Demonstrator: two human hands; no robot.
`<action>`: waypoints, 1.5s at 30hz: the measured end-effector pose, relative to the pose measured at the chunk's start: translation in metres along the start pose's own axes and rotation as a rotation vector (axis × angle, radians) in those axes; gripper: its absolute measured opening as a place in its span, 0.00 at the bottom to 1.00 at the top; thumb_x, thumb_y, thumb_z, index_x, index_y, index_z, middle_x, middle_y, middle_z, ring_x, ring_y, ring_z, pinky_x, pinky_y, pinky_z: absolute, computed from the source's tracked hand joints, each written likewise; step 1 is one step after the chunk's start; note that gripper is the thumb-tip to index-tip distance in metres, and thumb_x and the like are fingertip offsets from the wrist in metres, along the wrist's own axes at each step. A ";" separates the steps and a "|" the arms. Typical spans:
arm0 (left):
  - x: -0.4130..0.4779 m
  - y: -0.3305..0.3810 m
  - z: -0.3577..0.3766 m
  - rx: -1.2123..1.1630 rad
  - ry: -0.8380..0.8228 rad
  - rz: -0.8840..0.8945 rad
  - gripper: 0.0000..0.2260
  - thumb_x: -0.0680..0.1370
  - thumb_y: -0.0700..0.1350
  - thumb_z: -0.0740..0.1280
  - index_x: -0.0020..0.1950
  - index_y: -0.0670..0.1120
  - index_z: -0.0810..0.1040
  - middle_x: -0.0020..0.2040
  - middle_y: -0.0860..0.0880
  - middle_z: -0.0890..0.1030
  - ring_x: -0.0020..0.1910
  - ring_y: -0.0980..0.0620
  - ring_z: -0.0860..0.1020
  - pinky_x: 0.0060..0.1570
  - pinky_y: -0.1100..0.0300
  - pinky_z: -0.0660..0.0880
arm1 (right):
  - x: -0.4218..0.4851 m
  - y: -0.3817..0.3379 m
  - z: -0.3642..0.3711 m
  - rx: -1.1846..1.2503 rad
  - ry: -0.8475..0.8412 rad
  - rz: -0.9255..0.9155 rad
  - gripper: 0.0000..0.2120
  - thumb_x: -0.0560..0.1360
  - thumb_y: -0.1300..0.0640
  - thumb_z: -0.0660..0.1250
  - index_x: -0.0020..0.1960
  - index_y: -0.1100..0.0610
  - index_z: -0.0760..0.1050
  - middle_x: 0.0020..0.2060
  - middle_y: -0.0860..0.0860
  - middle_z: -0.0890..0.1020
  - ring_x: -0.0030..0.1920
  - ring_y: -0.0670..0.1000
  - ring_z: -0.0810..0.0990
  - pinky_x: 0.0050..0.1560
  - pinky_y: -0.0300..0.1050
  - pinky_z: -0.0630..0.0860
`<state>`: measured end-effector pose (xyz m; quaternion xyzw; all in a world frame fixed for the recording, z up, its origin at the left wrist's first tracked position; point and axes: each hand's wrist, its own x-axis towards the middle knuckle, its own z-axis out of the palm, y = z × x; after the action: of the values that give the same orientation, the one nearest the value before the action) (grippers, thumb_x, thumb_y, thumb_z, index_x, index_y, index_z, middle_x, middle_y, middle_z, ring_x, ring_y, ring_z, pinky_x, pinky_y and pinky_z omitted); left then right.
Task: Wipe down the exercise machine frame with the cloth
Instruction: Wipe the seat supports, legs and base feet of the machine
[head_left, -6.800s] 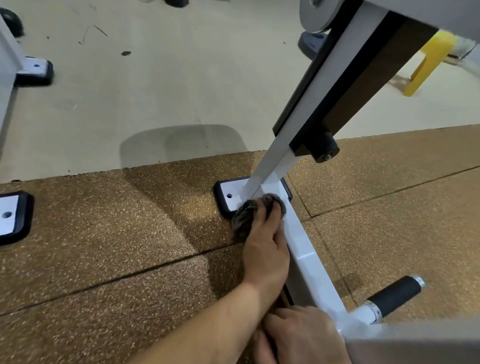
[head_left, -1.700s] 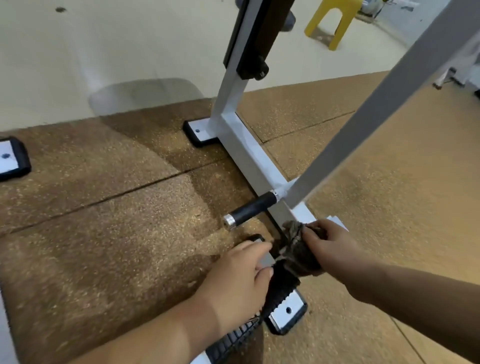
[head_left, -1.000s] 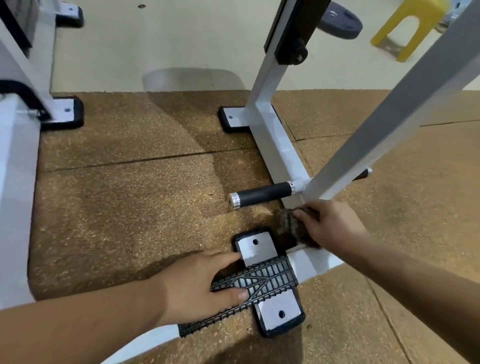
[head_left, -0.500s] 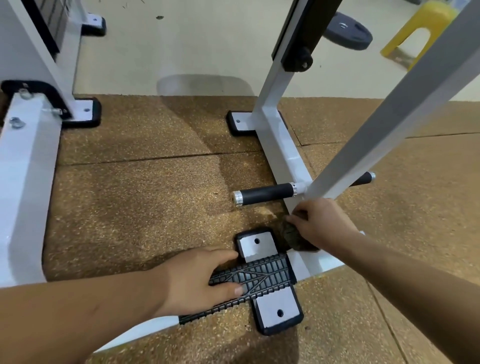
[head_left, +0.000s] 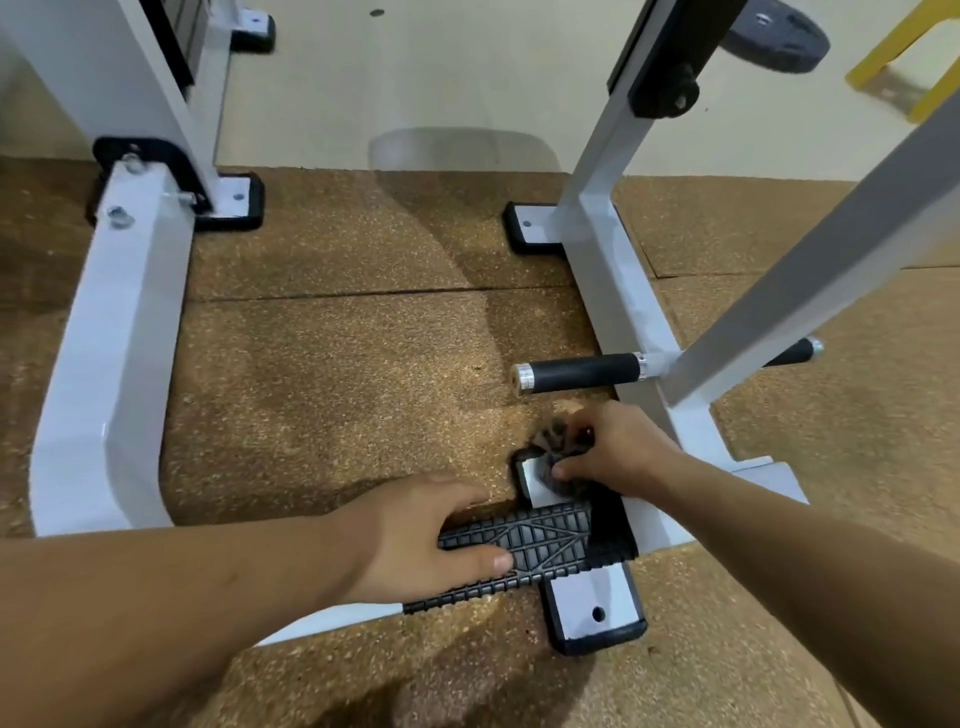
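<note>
Cloth (head_left: 553, 440), dark, spotty and scrunched into a ball, sat low down on the white painted metal frame (head_left: 621, 291), on top of a small white foot plate with a black rubber edge (head_left: 531, 483). From the head camera, the right hand (head_left: 618, 449) had its fingers curled over the cloth and pinched it against the plate. The left hand (head_left: 415, 535) lay flat with straight fingers on a black bumpy rubber step (head_left: 545, 540) and held nothing.

I think the cloth was soft and light. It looked easy to squash into corners, and best held bunched up under the fingertips, as it was. The frame looked hard, heavy and stiff. Its square bars were smooth and shiny, so the cloth should slide well on them. The rubber step had deep lines in it, which looked like they could trap dirt and catch the cloth.

A short black foam peg with a silver tip (head_left: 582, 370) stuck out sideways just beyond the cloth. A long sloping white bar (head_left: 810, 260) rose above the right arm. Another foot plate with a bolt hole (head_left: 592, 603) sat nearer. The brown speckled rubber mat (head_left: 337, 374) looked rough and grainy. Far off were a yellow plastic stool (head_left: 904, 57) and a dark round weight disc (head_left: 784, 36).
</note>
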<state>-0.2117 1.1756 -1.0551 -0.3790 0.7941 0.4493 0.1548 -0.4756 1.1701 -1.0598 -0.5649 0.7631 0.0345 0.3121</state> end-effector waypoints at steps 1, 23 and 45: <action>-0.001 -0.001 0.003 0.002 0.007 0.003 0.36 0.76 0.73 0.59 0.82 0.62 0.57 0.81 0.61 0.59 0.80 0.55 0.58 0.77 0.58 0.55 | 0.002 0.003 -0.002 -0.040 0.052 -0.004 0.16 0.69 0.48 0.82 0.53 0.51 0.84 0.45 0.47 0.82 0.46 0.49 0.79 0.45 0.42 0.72; -0.014 0.023 0.013 0.450 -0.002 0.250 0.33 0.83 0.66 0.46 0.80 0.59 0.30 0.84 0.55 0.46 0.81 0.51 0.52 0.79 0.49 0.56 | 0.011 -0.005 0.012 -0.086 0.105 -0.039 0.15 0.70 0.48 0.80 0.37 0.48 0.74 0.37 0.46 0.79 0.45 0.54 0.83 0.46 0.48 0.79; -0.008 0.021 0.015 0.401 0.073 0.275 0.35 0.82 0.68 0.51 0.81 0.61 0.33 0.83 0.59 0.48 0.79 0.56 0.56 0.78 0.57 0.56 | 0.001 -0.021 0.019 -0.095 0.040 -0.057 0.07 0.73 0.52 0.77 0.49 0.49 0.82 0.46 0.49 0.84 0.48 0.53 0.83 0.47 0.45 0.80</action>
<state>-0.2232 1.1979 -1.0459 -0.2449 0.9166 0.2854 0.1355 -0.4493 1.1698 -1.0694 -0.6012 0.7503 0.0504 0.2702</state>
